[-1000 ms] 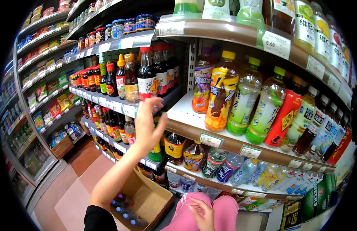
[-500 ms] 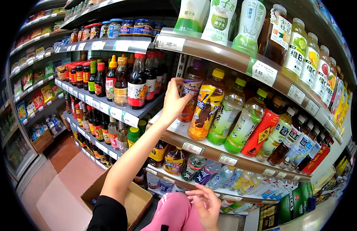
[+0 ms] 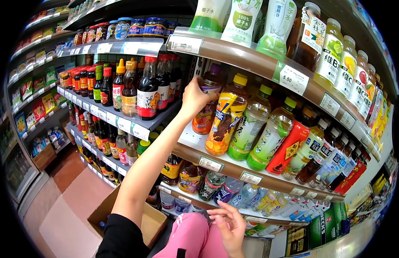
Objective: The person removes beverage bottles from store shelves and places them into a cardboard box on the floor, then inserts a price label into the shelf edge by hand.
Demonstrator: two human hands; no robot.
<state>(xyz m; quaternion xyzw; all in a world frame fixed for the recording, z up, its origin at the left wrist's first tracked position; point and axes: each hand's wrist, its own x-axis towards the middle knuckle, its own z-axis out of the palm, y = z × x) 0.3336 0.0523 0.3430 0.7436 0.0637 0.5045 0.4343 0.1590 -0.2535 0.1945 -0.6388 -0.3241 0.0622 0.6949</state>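
My left hand (image 3: 198, 98) is wrapped round the upper part of a purple-capped bottle (image 3: 202, 119) at the left end of the middle drinks shelf. The bottle stands upright, and some of my fingers are hidden behind it. Right beside it is a yellow-capped bottle (image 3: 225, 117) with an orange and yellow label. Low in the view, my right hand (image 3: 229, 225) is held over my pink-clad knee (image 3: 191, 228), fingers apart and nothing in it.
Green-capped bottles (image 3: 249, 124) and a red carton-like pack (image 3: 288, 147) continue the row. Overhead juts a shelf edge (image 3: 251, 58). Sauce bottles (image 3: 148, 92) stand to the left. An open cardboard box (image 3: 153, 222) is on the floor.
My left hand has moved from in front of the sauce bottles to the purple-capped bottle and closed round it. The view has shifted too. My right hand stays low near my knees.
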